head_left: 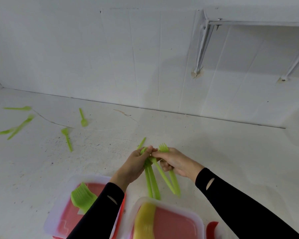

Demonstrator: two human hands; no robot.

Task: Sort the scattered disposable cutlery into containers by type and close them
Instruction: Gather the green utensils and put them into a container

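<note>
I'm seeing the left hand [135,163] gripping a green fork bunch [151,182], handles hanging down over the table [223,152], while the right hand [178,163] is pinching two more forks [174,183], tines up, w/ its fingertips touching the left's. Below them, the left container [59,219] is holding a green stack [81,198] and the right container [181,223] is holding yellow cutlery [145,219]. Loose green cutlery [67,139] is lying well apart at far left.
</note>
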